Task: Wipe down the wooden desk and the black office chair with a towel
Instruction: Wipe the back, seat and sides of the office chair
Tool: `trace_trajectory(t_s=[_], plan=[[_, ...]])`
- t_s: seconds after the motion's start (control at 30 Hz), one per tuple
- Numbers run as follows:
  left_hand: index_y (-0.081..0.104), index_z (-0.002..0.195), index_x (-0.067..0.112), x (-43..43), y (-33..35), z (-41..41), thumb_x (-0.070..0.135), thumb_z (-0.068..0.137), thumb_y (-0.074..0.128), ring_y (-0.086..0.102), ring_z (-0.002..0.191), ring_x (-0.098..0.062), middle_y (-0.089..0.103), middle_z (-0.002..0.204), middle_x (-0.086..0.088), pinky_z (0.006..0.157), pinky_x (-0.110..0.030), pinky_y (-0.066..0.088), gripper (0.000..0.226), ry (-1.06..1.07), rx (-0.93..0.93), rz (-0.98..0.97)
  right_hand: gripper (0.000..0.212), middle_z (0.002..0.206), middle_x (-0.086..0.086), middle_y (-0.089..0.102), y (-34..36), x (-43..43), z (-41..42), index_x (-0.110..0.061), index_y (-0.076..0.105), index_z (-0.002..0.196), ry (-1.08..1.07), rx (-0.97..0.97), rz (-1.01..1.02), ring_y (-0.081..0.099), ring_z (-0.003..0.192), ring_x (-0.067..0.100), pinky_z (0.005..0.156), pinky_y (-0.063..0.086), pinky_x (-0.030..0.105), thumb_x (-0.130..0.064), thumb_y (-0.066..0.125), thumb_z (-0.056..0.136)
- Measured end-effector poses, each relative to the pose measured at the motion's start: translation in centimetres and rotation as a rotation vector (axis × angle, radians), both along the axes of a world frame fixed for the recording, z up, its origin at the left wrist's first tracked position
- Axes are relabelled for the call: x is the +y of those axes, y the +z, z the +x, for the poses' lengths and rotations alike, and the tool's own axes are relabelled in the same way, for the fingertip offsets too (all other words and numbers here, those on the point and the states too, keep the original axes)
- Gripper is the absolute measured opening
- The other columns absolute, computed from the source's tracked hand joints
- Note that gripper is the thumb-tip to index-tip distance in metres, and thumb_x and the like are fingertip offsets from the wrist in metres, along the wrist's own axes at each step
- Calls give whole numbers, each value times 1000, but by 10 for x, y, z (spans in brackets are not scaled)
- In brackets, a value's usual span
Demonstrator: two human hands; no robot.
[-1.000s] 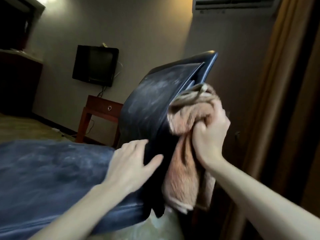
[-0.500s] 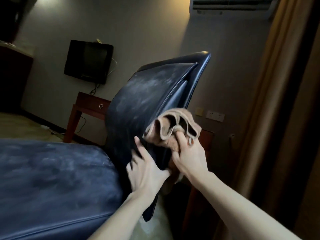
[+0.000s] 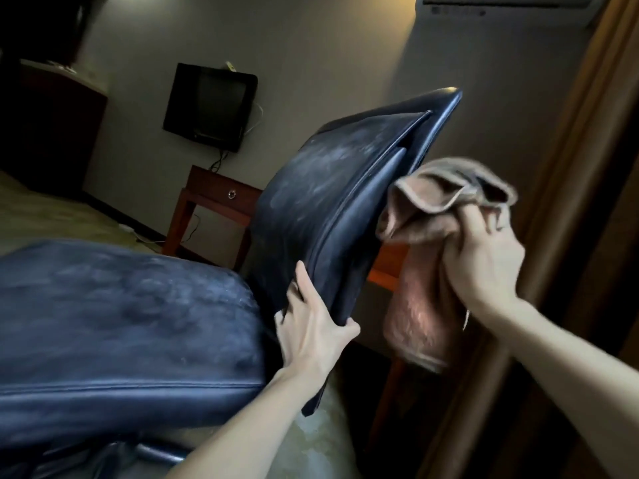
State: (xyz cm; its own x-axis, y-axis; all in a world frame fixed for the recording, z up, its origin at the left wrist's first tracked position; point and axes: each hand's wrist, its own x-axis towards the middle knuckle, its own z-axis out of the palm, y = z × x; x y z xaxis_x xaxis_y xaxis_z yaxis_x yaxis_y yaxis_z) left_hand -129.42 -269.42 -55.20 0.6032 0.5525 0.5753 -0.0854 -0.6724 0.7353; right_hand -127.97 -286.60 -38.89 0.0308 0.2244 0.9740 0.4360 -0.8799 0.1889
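Both hands work the chair backrest (image 3: 332,188): left hand (image 3: 311,326) clamps its lower edge at six o'clock to steady it; right hand (image 3: 484,261) fists the towel (image 3: 446,202) at three o'clock, just beside it.

The chair seat (image 3: 114,326) runs off the left edge, the towel's (image 3: 432,243) hanging end blurs, the air conditioner (image 3: 501,5) is cropped at top, and the backrest (image 3: 332,209) hides the left fingers (image 3: 294,295).

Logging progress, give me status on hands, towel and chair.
Left hand gripping chair backrest edge. Right hand bunching towel beside it. Nothing blocking.
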Motion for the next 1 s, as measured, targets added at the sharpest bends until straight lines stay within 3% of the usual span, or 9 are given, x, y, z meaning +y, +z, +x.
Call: trace_trajectory(t_s=[0.1,0.2,0.27,0.5,0.57,0.67,0.8,0.9,1.0], plan=[[-6,159,31,2,-7,-19,57,66,76,61,118,-36,42,149,-10,91,-46,53,127,-40,-78,-91,40,128,21,59,41,17,-20,-19,52,131,-86,-35,-149,45,119,39,90,53,56,-23,46,91],[-14,158,38,1,-5,-22,56,64,81,54,128,-38,35,154,-10,94,-48,51,135,-89,-98,-211,52,137,15,60,50,45,-27,-16,57,140,-280,-32,-545,43,136,42,119,21,69,-25,53,89],[-16,156,39,0,0,-20,49,64,79,56,125,-42,37,153,-15,93,-47,49,134,-101,-88,-254,46,134,12,60,39,57,-26,-12,63,130,-336,-6,-623,45,135,41,123,12,65,-26,58,87],[-3,158,29,4,-1,-16,55,65,75,66,109,-40,48,143,-12,87,-46,50,124,-42,-14,-189,6,92,12,55,-28,52,-18,-10,55,88,-75,-100,-614,50,97,37,115,35,58,-16,54,85],[21,154,20,7,-3,-14,62,69,70,67,107,-38,50,134,-8,84,-40,48,107,-41,26,-155,7,94,10,58,-53,56,-20,-12,57,88,-42,-67,-669,52,102,37,115,33,59,-17,58,83],[48,123,25,14,-6,-13,53,87,58,67,110,-25,58,118,3,76,-20,34,46,-128,54,-30,15,104,9,67,-92,59,-25,-15,68,90,-30,-2,-846,55,115,37,120,27,60,-14,65,75],[45,144,31,17,-3,-17,69,71,37,62,123,-22,56,143,2,81,-26,46,83,-142,60,-45,20,103,7,66,-71,52,-35,-16,66,94,10,-88,-1050,58,113,35,121,28,54,-7,51,85],[15,155,27,16,1,-29,64,59,61,67,111,-30,53,140,-5,88,-39,56,113,-177,25,-227,32,103,7,68,-4,43,-35,-17,69,102,-18,-205,-1228,63,110,35,121,31,53,-9,39,99],[-13,156,33,12,-2,-34,49,62,74,67,107,-38,45,143,-12,85,-44,52,130,-111,-11,-151,34,116,14,69,59,29,-29,-10,70,109,-218,-260,-1031,59,119,38,123,27,51,-5,46,85]])
